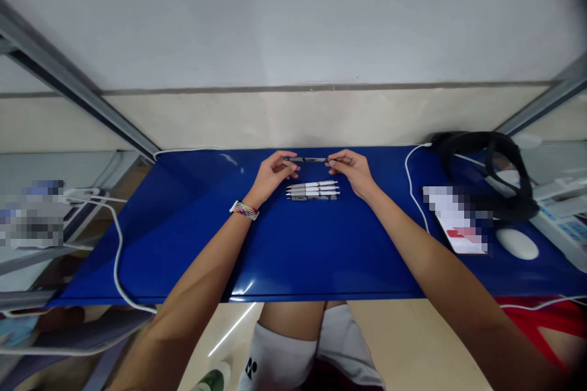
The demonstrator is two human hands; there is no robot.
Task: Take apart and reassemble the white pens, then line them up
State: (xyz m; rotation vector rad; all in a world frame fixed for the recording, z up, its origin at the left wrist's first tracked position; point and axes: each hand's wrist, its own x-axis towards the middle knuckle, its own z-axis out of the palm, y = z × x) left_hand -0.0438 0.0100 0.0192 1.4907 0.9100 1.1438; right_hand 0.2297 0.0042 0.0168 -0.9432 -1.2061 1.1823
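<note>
Well, the left hand (271,176) and right hand (356,172) are closed on 1 dark pen (306,160), pinching its 2 ends. It lies level, just beyond the row of pens (313,188) on the blue table (293,250) — whether lifted, I can't tell. A slack pinch could tip it — or let it roll into the row (round barrels, probably), knocking that crooked.

You are at a workstation, perhaps in a lab or office: a blue tabletop (284,256) with metal frame posts (123,119) at its sides, a headset (490,177) and a white mouse (517,244) on the right.
</note>
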